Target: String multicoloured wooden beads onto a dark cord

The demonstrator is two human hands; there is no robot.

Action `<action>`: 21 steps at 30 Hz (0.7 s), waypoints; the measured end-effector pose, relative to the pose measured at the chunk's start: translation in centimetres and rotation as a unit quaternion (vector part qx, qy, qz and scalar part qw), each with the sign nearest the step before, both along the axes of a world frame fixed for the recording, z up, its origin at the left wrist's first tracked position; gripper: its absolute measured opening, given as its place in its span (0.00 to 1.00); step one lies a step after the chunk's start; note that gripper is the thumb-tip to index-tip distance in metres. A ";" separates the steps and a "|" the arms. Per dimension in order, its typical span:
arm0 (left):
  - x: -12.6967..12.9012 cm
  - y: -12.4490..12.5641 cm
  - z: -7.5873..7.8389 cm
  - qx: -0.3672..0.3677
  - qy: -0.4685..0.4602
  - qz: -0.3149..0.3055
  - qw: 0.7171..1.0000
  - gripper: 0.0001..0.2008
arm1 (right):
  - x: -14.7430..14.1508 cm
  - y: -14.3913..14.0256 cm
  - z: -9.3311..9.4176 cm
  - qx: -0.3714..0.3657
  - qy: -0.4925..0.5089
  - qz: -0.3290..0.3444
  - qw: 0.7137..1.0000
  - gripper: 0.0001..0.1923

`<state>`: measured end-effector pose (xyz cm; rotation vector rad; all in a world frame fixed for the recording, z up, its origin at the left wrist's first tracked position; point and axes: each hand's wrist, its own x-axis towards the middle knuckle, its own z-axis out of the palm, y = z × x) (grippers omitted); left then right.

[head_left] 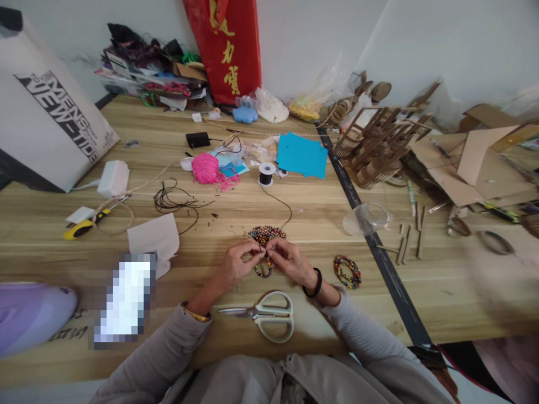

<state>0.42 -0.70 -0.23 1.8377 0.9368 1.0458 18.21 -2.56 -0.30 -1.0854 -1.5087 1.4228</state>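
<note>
Fingertips of my left hand [241, 261] and my right hand [290, 260] meet in a pinch, closed on the dark cord of a beaded bracelet. The bracelet [263, 274] hangs in a small loop of coloured beads below the fingers. Just beyond them is a pile of loose multicoloured beads [266, 233]. A black cord [290, 210] runs from near the pile to a white spool [266, 174] wound with black cord. White-handled scissors [269, 316] lie close to me, blades pointing left. Right of my right hand rests a coiled bead strand [347, 271].
Left are a cord bundle [174, 199], white paper [154, 238], a yellow cutter [82, 226] and a blurred-out screen. Pink yarn [206, 168] and blue sheets [302, 154] lie farther back. Right are a clear plastic cup [366, 219], thin sticks [404, 244], bamboo pieces [370, 146] and cardboard [475, 163].
</note>
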 end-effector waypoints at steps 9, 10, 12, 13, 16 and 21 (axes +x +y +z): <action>0.1 0.1 -0.2 0.040 -0.023 0.001 0.999 0.05 | 0.1 0.4 0.0 -0.055 0.041 0.022 0.997 0.20; 0.1 0.1 -0.3 0.047 -0.028 0.001 0.999 0.04 | 0.1 0.4 0.0 -0.056 0.046 0.021 0.997 0.20; 0.1 0.1 -0.3 0.055 -0.031 -0.001 0.998 0.04 | 0.1 0.4 -0.1 -0.056 0.051 0.020 0.997 0.19; 0.1 0.2 -0.2 0.055 -0.032 -0.001 0.998 0.04 | 0.1 0.3 -0.2 -0.056 0.051 0.020 0.997 0.19; 0.0 0.2 -0.2 0.044 -0.036 0.003 0.998 0.05 | 0.1 0.2 -0.2 -0.054 0.049 0.021 0.997 0.18; 0.0 0.2 0.1 -0.006 -0.057 -0.001 0.998 0.07 | 0.1 0.0 0.2 -0.051 0.048 0.024 0.997 0.17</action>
